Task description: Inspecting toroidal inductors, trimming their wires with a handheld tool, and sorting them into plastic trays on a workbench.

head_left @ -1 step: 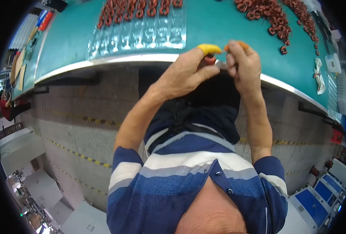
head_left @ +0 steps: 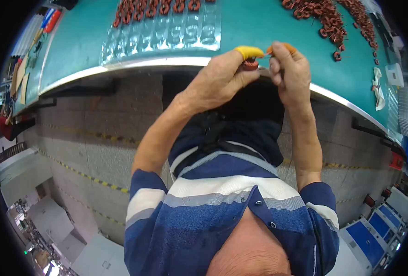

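Note:
At the bench's front edge, my left hand (head_left: 222, 77) grips a copper-wound ring coil (head_left: 249, 64) between thumb and a forefinger in a yellow finger cot (head_left: 249, 51). My right hand (head_left: 290, 69), with orange finger cots (head_left: 284, 47), is closed just to the right of the coil. A thin coppery wire lead (head_left: 267, 54) spans the gap, pinched at its right end by my right fingertips. Something pale and silvery (head_left: 264, 72) shows between the hands, under the right fingers; its kind cannot be made out.
A clear plastic blister tray (head_left: 162, 43) with rows of coils lies on the green bench (head_left: 245, 23) at the left. Loose coils (head_left: 321, 20) are heaped at the far right. A white cloth (head_left: 378, 89) and a small white box (head_left: 394, 75) lie near the right end.
My right hand has shifted slightly up and to the right. More of the coil now shows in my left hand, and the gap between the fingertips has widened a little.

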`<state>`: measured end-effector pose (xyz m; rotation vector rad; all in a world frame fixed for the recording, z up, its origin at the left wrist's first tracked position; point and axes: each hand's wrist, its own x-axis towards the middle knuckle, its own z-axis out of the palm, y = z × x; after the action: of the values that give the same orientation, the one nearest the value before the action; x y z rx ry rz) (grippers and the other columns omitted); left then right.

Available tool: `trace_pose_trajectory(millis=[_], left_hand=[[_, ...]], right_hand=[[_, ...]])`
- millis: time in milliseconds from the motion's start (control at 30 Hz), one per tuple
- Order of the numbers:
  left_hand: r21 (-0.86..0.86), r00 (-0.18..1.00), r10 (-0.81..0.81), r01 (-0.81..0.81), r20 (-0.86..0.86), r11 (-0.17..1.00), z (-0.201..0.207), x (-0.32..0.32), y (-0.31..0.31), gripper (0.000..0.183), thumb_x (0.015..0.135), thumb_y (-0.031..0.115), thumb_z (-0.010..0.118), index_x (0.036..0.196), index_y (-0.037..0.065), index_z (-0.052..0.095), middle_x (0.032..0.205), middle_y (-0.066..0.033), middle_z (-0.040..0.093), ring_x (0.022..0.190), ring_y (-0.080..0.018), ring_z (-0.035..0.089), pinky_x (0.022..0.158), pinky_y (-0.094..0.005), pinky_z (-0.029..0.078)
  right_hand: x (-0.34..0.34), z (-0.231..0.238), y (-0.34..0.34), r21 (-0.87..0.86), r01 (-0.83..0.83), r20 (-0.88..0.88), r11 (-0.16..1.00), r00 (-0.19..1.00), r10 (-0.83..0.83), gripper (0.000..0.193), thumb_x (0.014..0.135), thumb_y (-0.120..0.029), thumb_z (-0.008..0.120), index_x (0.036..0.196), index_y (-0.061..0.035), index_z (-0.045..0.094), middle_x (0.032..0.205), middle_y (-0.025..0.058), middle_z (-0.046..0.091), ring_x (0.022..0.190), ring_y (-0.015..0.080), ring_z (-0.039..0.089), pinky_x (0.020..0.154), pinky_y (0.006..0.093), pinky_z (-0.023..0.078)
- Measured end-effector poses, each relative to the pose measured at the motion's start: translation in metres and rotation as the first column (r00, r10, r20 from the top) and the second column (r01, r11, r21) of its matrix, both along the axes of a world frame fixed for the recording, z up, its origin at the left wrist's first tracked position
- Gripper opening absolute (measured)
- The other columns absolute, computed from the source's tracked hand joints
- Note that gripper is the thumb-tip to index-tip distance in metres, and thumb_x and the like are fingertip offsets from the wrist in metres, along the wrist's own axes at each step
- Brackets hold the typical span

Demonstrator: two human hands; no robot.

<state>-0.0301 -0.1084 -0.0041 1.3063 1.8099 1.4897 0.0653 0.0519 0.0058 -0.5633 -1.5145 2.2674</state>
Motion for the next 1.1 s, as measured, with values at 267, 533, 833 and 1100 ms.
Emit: trace_pose_trajectory(millis=[267,533,833,1100], left_hand=[[0.162,0.993,0.070,-0.053,-0.099,0.985,0.004,-0.003,-0.005,0.032,0.092,0.024,0.062,0.112,-0.001,0.059,0.077,-0.0060,0.066,0.068,-0.0113,0.063,0.064,-0.0230,0.052],[0.197,0.911,0.097,-0.189,0.402,0.962,0.004,0.007,-0.005,0.021,0.094,0.018,0.055,0.102,-0.001,0.060,0.062,-0.0020,0.057,0.053,-0.0076,0.053,0.047,-0.0211,0.042],[0.232,0.877,0.156,-0.285,0.454,0.930,-0.006,0.016,0.000,0.022,0.095,0.015,0.056,0.109,-0.002,0.057,0.072,-0.0040,0.061,0.061,-0.0071,0.056,0.053,-0.0214,0.044],[0.150,0.999,0.045,-0.043,-0.009,0.988,0.004,-0.001,-0.012,0.033,0.093,0.015,0.060,0.121,-0.001,0.053,0.090,-0.0065,0.065,0.076,-0.0106,0.061,0.069,-0.0242,0.049]], right_hand=[[-0.002,0.001,-0.003,0.089,-0.047,-0.185,0.995,0.981,0.062,0.020,0.091,-0.019,0.064,0.093,0.0007,0.064,0.058,0.0011,0.055,0.041,0.0064,0.044,0.038,0.0175,0.035],[0.004,0.009,-0.028,0.587,0.203,-0.255,0.784,0.965,-0.059,0.016,0.092,-0.015,0.064,0.097,0.0007,0.064,0.061,0.0015,0.058,0.048,0.0062,0.050,0.043,0.0175,0.036],[0.017,-0.007,-0.028,0.229,0.014,-0.041,0.973,0.999,-0.005,0.028,0.093,-0.027,0.062,0.093,0.0002,0.063,0.064,0.0027,0.059,0.047,0.0065,0.052,0.041,0.0175,0.035],[0.010,0.001,-0.022,-0.066,-0.154,-0.022,0.986,0.988,0.153,0.023,0.093,-0.023,0.062,0.090,-0.0005,0.063,0.064,0.0022,0.058,0.047,0.0065,0.052,0.039,0.0162,0.036]])
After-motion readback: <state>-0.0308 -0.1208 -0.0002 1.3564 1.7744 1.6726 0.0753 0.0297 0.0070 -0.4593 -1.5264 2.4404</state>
